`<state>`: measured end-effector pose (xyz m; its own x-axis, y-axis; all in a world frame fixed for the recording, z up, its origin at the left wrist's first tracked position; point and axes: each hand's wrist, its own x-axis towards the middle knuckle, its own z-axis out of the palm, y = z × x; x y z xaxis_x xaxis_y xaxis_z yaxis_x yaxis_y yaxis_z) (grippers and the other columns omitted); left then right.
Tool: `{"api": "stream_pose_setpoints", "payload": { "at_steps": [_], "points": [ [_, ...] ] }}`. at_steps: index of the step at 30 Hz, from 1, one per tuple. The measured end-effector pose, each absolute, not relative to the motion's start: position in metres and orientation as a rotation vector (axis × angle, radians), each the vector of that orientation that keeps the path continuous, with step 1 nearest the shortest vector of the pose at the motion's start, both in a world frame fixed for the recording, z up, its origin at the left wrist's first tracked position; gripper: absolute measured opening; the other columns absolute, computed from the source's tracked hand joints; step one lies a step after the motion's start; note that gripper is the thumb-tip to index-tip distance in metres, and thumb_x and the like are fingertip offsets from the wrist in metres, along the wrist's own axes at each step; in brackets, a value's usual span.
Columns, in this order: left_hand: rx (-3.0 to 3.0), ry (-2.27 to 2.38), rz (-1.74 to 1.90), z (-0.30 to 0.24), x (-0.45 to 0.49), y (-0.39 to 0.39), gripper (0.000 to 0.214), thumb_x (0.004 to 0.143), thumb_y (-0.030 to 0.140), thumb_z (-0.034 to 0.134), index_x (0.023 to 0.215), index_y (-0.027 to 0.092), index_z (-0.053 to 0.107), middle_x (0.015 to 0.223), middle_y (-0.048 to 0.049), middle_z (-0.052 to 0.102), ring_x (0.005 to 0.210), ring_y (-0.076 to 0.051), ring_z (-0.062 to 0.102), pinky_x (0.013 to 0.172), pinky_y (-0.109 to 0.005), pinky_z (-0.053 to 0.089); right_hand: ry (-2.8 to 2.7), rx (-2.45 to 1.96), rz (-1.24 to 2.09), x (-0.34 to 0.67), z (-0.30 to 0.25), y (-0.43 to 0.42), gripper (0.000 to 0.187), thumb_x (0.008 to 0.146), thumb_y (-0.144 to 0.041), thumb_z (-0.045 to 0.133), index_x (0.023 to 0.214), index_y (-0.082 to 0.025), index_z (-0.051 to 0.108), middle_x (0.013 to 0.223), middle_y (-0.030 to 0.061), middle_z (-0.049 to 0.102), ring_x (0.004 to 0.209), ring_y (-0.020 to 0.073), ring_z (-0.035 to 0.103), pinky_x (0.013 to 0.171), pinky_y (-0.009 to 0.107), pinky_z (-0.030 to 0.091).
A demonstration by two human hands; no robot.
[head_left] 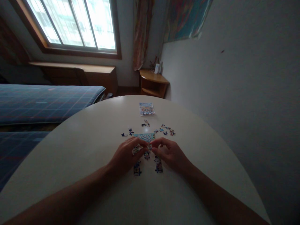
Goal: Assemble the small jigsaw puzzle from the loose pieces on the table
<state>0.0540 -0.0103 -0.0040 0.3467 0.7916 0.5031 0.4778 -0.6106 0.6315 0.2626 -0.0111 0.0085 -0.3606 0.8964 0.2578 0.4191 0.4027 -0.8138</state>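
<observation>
With our left hand (128, 152) and right hand (170, 152) we both pinch a small puzzle piece (149, 146), and the blue puzzle strip (144, 136) lies just past it toward the far edge of the table (93, 134), long way side to side, nearer our left hand.

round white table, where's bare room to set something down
Bare: round white table left of the left hand and right of the right hand, out to the edge. Crowded: between and beyond the hands, with small multicoloured jigsaw pieces.

Puzzle pieces (147, 155) on table (98, 137), sheet (146, 108) behind them
</observation>
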Motion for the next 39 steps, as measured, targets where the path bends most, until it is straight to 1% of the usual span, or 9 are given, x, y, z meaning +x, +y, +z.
{"api": "stream_pose_setpoints", "payload": {
  "at_steps": [5,13,24,27,33,36,39],
  "points": [
    [2.245,1.078,1.156,-0.0047,0.0531,-0.0097,0.004,0.090,0.021,0.062,0.093,0.021,0.065,0.088,-0.0021,0.071,0.082,-0.017,0.067,0.076,-0.030,0.053,-1.950,-1.132,0.836,0.2622,0.0064,-0.0101,0.014,0.086,-0.030,0.066,0.097,-0.023,0.069,0.091,0.0012,0.073,0.084,0.0160,0.065,0.079,0.029,0.048],
    [2.234,1.020,1.174,-0.0048,0.0528,-0.0107,0.007,0.090,0.020,0.062,0.096,0.021,0.065,0.088,-0.0015,0.071,0.082,-0.015,0.066,0.075,-0.028,0.052,-1.944,-1.122,0.809,0.2624,0.0034,-0.0089,0.010,0.087,-0.031,0.066,0.093,-0.023,0.069,0.086,-0.0002,0.073,0.081,0.0151,0.066,0.078,0.029,0.047],
    [2.212,1.095,1.160,-0.0050,0.0533,-0.0102,0.003,0.087,0.020,0.065,0.090,0.020,0.066,0.086,-0.0017,0.071,0.080,-0.017,0.066,0.073,-0.029,0.051,-1.957,-1.081,0.795,0.2632,0.0027,-0.0092,0.013,0.087,-0.028,0.066,0.098,-0.023,0.069,0.092,0.0022,0.074,0.085,0.0165,0.067,0.078,0.030,0.049],
    [2.203,1.099,1.133,-0.0051,0.0531,-0.0101,0.001,0.086,0.020,0.066,0.087,0.020,0.066,0.085,-0.0023,0.071,0.080,-0.017,0.066,0.073,-0.029,0.051,-1.958,-1.085,0.782,0.2635,0.0025,-0.0099,0.013,0.087,-0.028,0.066,0.098,-0.023,0.070,0.091,0.0023,0.075,0.083,0.0164,0.067,0.077,0.031,0.049],
    [2.193,1.070,1.123,-0.0076,0.0532,-0.0096,0.002,0.086,0.019,0.064,0.087,0.020,0.066,0.085,-0.0034,0.070,0.081,-0.018,0.066,0.074,-0.029,0.050,-1.953,-1.042,0.822,0.2628,0.0037,-0.0108,0.008,0.086,-0.026,0.066,0.092,-0.021,0.070,0.087,0.0027,0.075,0.079,0.0154,0.068,0.075,0.028,0.051],
    [2.202,1.032,1.105,-0.0081,0.0532,-0.0094,0.003,0.087,0.018,0.063,0.087,0.020,0.066,0.086,-0.0037,0.070,0.081,-0.018,0.065,0.075,-0.030,0.050,-1.945,-1.012,0.862,0.2629,0.0031,-0.0104,0.006,0.087,-0.025,0.065,0.087,-0.021,0.068,0.086,0.0033,0.074,0.080,0.0160,0.069,0.076,0.029,0.052],
    [2.218,1.004,1.082,-0.0084,0.0529,-0.0096,0.005,0.088,0.018,0.060,0.085,0.020,0.065,0.084,-0.0040,0.069,0.080,-0.018,0.064,0.075,-0.031,0.049,-1.942,-0.999,0.880,0.2633,0.0024,-0.0103,0.005,0.087,-0.025,0.065,0.086,-0.021,0.068,0.088,0.0036,0.074,0.083,0.0166,0.069,0.079,0.031,0.052]
  ]
}}
